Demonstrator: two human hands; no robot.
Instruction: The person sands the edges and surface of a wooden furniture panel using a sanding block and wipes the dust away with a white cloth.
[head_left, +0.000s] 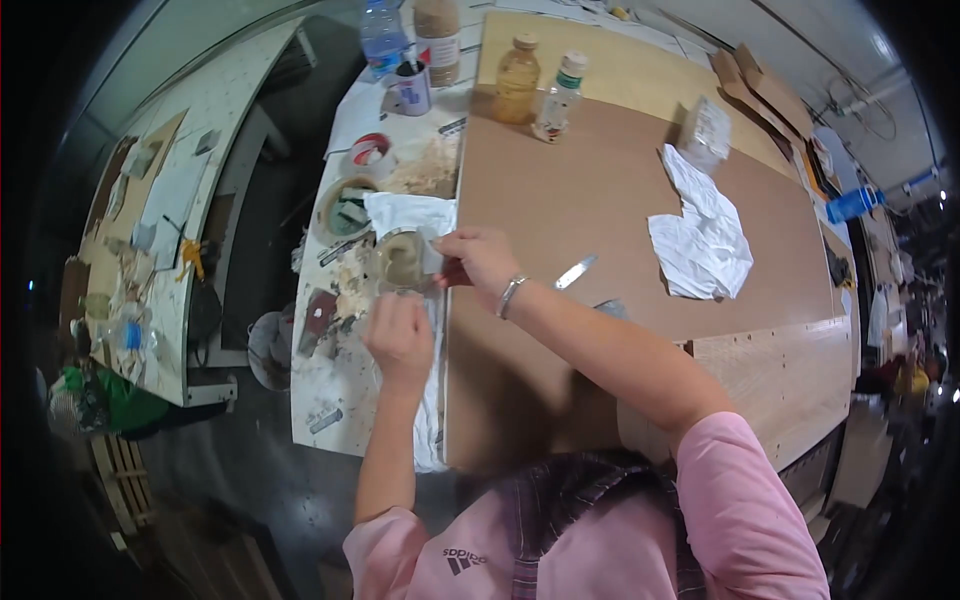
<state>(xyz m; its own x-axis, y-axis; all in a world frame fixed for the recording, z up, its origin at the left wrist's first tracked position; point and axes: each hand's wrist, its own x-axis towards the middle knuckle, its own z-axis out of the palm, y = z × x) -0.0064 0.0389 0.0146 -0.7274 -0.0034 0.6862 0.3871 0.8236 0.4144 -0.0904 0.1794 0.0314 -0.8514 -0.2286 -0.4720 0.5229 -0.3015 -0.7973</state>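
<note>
A small clear cup [401, 262] with beige paste in it stands over the cluttered left strip of the table. My left hand [396, 335] is closed at the cup's near edge, its fingertips mostly hidden. Just right of the cup, my right hand [478, 262] pinches a pale flat piece [432, 256] against the cup's side; its exact kind is not clear. Under and behind the cup lies a white cloth [410, 212]. A small blade-shaped metal tool [575, 271] rests on the brown board, right of my right hand.
The brown board [600, 190] carries a crumpled white cloth [700, 235], a white wrapped block [706, 135] and two bottles, one amber [517, 80] and one clear [558, 97]. On the left strip are tape rolls [345, 205], a mug [412, 88] and shavings [425, 170]. Another bench [180, 200] stands left across a gap.
</note>
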